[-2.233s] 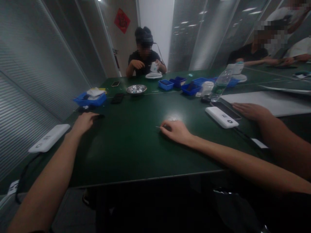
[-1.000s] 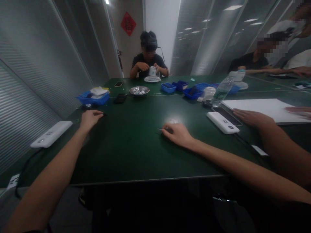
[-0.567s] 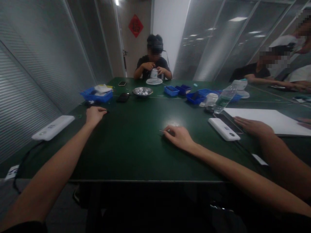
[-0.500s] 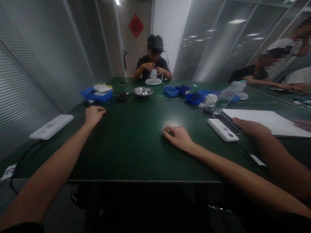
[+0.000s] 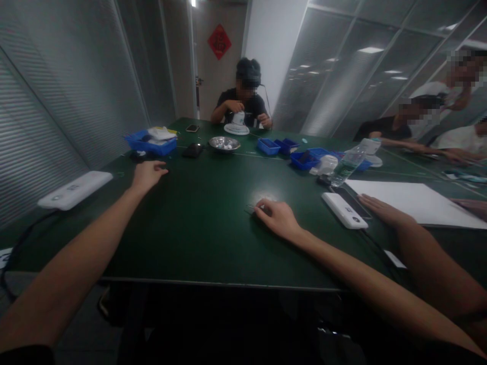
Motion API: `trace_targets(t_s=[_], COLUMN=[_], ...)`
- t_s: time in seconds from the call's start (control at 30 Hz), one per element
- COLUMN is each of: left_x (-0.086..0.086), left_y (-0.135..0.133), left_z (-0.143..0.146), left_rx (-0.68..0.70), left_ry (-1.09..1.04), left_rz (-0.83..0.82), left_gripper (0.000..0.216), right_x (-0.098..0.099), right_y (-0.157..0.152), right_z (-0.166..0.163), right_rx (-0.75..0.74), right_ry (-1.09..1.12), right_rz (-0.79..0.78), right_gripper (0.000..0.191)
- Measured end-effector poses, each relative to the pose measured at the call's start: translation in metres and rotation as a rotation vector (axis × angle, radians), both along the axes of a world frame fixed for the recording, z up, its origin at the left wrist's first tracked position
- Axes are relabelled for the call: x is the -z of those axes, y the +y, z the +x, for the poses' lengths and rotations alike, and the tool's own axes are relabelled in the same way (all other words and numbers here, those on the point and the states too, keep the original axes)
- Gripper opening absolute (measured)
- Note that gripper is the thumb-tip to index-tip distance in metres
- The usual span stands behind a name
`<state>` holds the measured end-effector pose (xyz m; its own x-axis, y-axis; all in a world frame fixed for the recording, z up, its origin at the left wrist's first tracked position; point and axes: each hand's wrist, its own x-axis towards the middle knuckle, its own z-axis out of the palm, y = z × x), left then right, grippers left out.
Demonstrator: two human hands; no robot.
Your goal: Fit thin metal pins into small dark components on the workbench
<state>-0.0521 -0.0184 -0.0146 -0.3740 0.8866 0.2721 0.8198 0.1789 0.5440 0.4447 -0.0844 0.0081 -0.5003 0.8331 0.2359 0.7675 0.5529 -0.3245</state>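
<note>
My left hand [image 5: 146,176] hovers over or rests on the green table [image 5: 205,243] at the left, just in front of a blue tray [image 5: 162,148]. Its thumb and forefinger are parted, and I see nothing between them. Near the middle of the table my right hand [image 5: 279,217] rests with thumb and forefinger pinched on a thin, wire-like metal piece [image 5: 249,207]. The piece pokes out to the left of the fingertips; its exact kind is too small to make out.
White power banks [image 5: 78,190] with cables lie on both sides. A metal bowl [image 5: 225,144], blue bins [image 5: 268,147] and a plastic bottle [image 5: 347,165] stand farther back. At the right, another person's hand [image 5: 388,209] lies by a phone and white sheet [image 5: 422,200]. Someone opposite handles a white fan [image 5: 236,129].
The thumb and forefinger of my left hand have moved apart. My right hand keeps its pinch. The view has shifted slightly, and the person opposite has drawn one hand off the fan.
</note>
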Motion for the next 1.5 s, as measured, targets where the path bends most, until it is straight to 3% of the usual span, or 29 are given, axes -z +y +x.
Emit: trace_targets(t_s=[0.13, 0.37, 0.57, 0.8, 1.0, 1.13, 1.37, 1.5], left_x=[-0.005, -0.006, -0.006, -0.004, -0.003, -0.006, -0.007, -0.011], left_y=[-0.002, 0.003, 0.003, -0.008, -0.014, -0.015, -0.008, -0.008], left_z=[-0.003, -0.017, -0.017, 0.005, 0.02, 0.022, 0.015, 0.031], left_rx=[0.062, 0.093, 0.06, 0.17, 0.06, 0.033, 0.091, 0.274], left_ry=[0.053, -0.045, -0.097, 0.279, 0.422, 0.42, 0.411, 0.323], left_rz=[-0.069, -0.146, -0.162, -0.044, -0.063, -0.084, -0.029, 0.004], left_gripper=[0.039, 0.046, 0.049, 0.035, 0.045, 0.037, 0.025, 0.019], right_x=[0.0, -0.001, 0.0, -0.003, -0.001, 0.001, 0.0, 0.001], right_y=[-0.001, -0.001, -0.001, -0.002, 0.0, 0.002, 0.0, -0.001], right_z=[0.0, -0.002, -0.001, -0.001, 0.0, 0.001, 0.001, 0.001], right_rx=[0.004, 0.019, 0.021, -0.002, -0.001, -0.014, -0.033, -0.078], right_ry=[0.001, 0.001, -0.01, 0.005, 0.007, 0.017, 0.009, 0.044], right_rz=[-0.002, -0.021, -0.004, -0.039, -0.037, -0.041, -0.004, 0.002], right_gripper=[0.028, 0.027, 0.027, 0.027, 0.026, 0.026, 0.025, 0.025])
